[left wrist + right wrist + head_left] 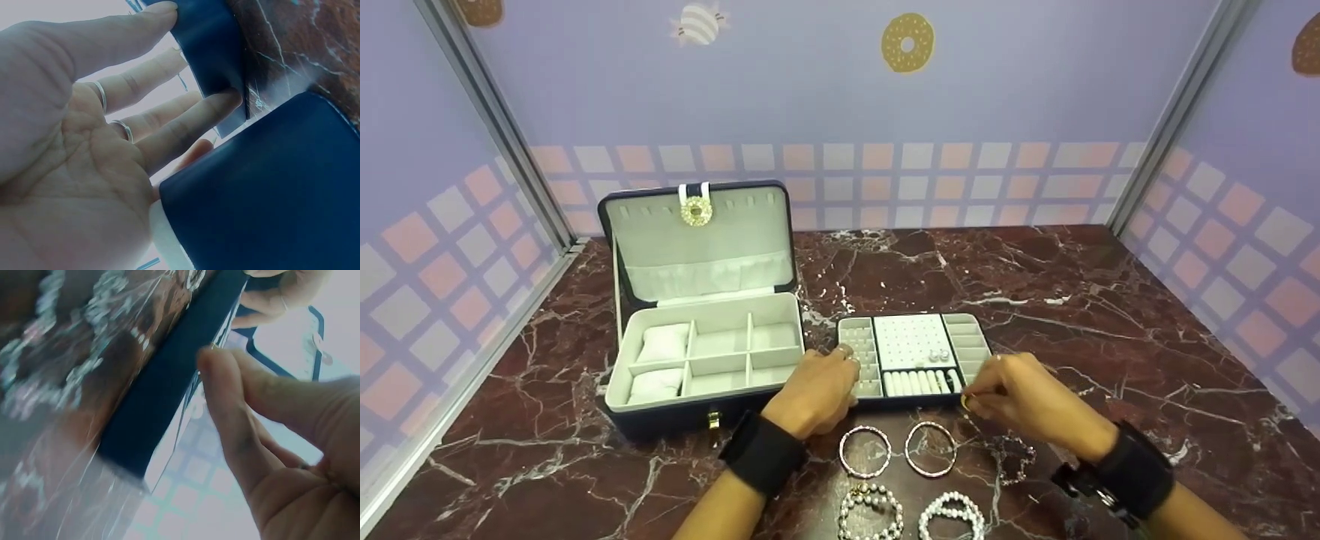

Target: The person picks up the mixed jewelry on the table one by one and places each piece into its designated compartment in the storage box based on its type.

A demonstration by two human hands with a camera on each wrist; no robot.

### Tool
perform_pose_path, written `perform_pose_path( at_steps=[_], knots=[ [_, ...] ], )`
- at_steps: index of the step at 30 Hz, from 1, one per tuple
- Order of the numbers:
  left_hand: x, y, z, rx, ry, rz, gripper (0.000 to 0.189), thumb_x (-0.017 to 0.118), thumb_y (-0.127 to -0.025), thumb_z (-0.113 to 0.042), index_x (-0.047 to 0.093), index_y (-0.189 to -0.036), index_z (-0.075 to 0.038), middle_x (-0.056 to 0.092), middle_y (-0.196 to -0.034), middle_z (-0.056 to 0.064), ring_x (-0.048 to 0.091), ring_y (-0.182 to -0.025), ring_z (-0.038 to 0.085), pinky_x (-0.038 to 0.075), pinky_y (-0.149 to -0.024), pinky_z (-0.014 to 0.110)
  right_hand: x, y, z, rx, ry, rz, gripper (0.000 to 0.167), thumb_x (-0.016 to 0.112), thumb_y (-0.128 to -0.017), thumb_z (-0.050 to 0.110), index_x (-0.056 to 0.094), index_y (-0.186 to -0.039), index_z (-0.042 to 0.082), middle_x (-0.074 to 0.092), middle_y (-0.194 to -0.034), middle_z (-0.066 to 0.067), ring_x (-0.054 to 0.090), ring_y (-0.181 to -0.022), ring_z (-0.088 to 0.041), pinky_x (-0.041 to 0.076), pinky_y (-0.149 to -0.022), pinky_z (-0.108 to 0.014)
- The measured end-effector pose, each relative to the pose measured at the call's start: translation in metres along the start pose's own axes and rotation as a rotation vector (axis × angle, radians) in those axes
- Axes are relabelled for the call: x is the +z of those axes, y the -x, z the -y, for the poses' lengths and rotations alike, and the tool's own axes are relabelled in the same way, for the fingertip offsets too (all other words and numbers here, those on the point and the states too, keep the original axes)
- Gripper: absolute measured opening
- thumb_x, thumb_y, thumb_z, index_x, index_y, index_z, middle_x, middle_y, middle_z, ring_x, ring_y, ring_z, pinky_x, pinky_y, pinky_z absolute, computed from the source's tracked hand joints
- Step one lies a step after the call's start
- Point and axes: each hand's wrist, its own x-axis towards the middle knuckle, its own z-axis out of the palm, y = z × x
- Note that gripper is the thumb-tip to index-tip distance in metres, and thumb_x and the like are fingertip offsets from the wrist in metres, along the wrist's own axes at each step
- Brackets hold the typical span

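My left hand (817,390) is at the left side of a small jewelry tray (915,403). In the left wrist view, its thumb and fingers grip the tray's dark blue wall (211,50). The front right corner of the tray is beside my right hand (1020,397), which pinches a small gold ring (964,402) between thumb and fingertips. That ring is mostly hidden in the right wrist view. White ring rolls (911,383) line the tray's front, and two round earrings (939,355) sit on its white perforated panel (911,334).
An open jewelry box (705,364) with two white cushions stands at the left. Two bangles (865,452) lie before the tray. Nearer are a beaded bracelet (847,517) and a white pearl bracelet (976,517); a thin bracelet (1026,461) lies under my right wrist.
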Motion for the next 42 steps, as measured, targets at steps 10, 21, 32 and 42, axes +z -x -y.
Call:
perform_pose_path(
  at_steps=[10, 21, 32, 42],
  knots=[
    [-0.001, 0.001, 0.000, 0.021, 0.001, -0.017, 0.018, 0.076, -0.088, -0.019, 0.070, -0.099, -0.006, 0.066, -0.111, 0.009, 0.069, -0.093, 0.029, 0.051, -0.093, 0.041, 0.016, -0.028, 0.004, 0.035, 0.014, -0.082, 0.021, 0.072, -0.082, -0.010, 0.080, -0.095, 0.005, 0.071, -0.082, -0.004, 0.065, -0.073, -0.009, 0.058, -0.063, -0.016],
    [0.003, -0.001, 0.000, 0.007, -0.006, -0.005, 0.018, 0.076, -0.089, -0.021, 0.071, -0.099, -0.007, 0.066, -0.112, 0.009, 0.070, -0.093, 0.029, 0.051, -0.093, 0.040, 0.034, -0.045, -0.002, 0.005, 0.125, -0.153, 0.011, 0.079, -0.082, 0.003, 0.081, -0.092, 0.009, 0.078, -0.086, -0.004, 0.071, -0.077, -0.015, 0.062, -0.073, -0.027],
    [0.001, -0.001, 0.000, -0.010, -0.004, 0.019, 0.018, 0.075, -0.090, -0.021, 0.070, -0.101, -0.007, 0.066, -0.116, 0.009, 0.069, -0.097, 0.029, 0.052, -0.098, 0.042, 0.040, -0.052, 0.004, 0.084, 0.102, -0.137, 0.007, 0.082, -0.081, 0.006, 0.078, -0.085, 0.010, 0.077, -0.080, -0.002, 0.069, -0.071, -0.011, 0.061, -0.069, -0.031],
    [0.001, 0.000, 0.001, 0.020, -0.032, -0.010, 0.018, 0.076, -0.089, -0.022, 0.070, -0.099, -0.007, 0.066, -0.115, 0.009, 0.070, -0.095, 0.030, 0.052, -0.094, 0.041, 0.041, -0.052, 0.001, 0.035, 0.183, -0.168, 0.007, 0.083, -0.079, 0.009, 0.079, -0.077, 0.014, 0.072, -0.076, 0.003, 0.065, -0.072, -0.011, 0.057, -0.069, -0.031]
  ],
)
